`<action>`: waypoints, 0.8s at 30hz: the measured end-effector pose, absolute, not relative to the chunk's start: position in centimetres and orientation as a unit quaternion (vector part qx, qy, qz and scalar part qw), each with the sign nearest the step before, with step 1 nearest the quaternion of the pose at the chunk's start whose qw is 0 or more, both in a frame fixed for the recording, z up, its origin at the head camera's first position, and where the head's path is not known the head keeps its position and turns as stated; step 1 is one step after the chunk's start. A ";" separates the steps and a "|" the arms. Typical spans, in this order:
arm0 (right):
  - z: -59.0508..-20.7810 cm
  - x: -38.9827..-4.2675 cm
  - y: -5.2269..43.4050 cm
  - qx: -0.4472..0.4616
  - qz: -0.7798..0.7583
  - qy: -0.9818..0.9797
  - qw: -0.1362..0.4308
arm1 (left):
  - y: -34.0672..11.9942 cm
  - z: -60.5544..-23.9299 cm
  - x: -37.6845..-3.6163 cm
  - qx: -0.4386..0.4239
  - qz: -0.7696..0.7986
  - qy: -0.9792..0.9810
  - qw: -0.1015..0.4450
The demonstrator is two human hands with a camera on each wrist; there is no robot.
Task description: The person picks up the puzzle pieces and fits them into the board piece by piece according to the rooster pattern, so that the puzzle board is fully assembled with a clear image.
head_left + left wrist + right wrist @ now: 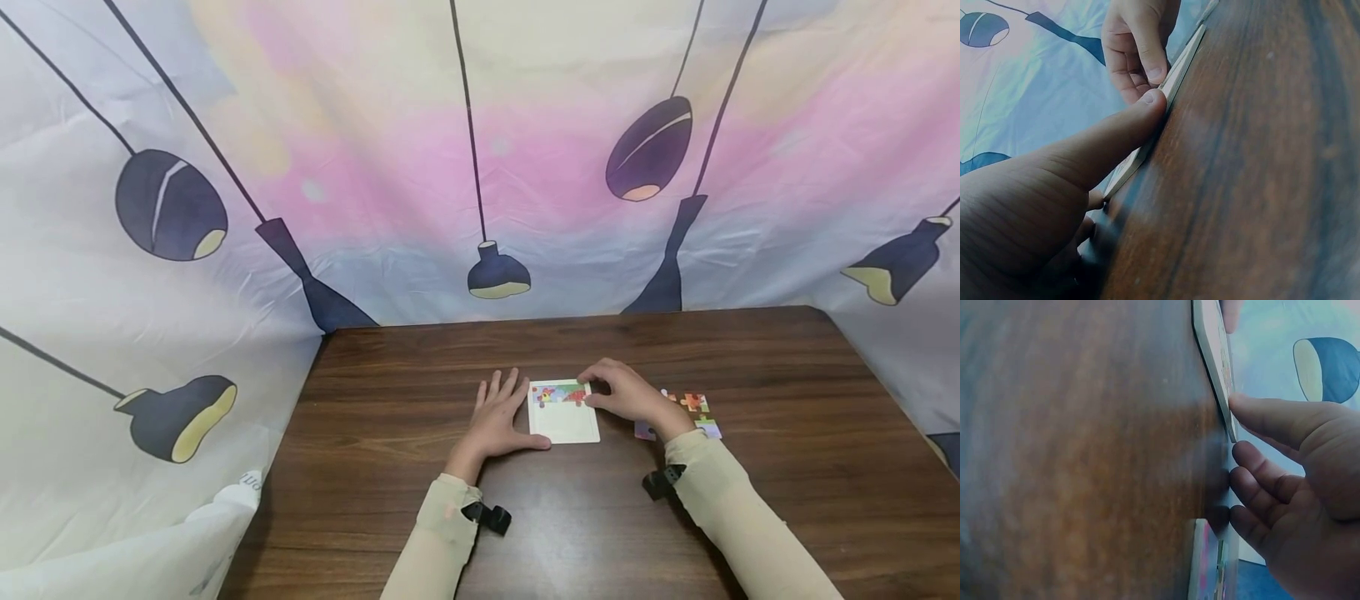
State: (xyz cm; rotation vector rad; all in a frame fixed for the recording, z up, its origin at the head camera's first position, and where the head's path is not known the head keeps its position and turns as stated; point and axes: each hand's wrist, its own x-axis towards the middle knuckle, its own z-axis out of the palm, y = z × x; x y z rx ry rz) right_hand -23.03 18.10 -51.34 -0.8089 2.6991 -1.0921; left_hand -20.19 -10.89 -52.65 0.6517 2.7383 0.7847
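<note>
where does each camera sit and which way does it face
Head: on the head, facing forward, down at the table; left hand, right hand, sleeves show.
Left wrist: on that wrist, facing the board; left hand near, right hand beyond.
Right wrist: on that wrist, facing the board; right hand near, another fingertip opposite.
Both wrist views share board and right hand.

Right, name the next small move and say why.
Probably press the right end of the top puzzle row flat with the right hand: it touches that corner, the left hand touches the opposite side of the board, and full seating can't be seen.
</note>
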 end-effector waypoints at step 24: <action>-50.4 -22.5 20.0 -0.216 -0.411 0.886 0.000 | -10.9 -52.7 -20.2 0.218 0.265 0.933 0.109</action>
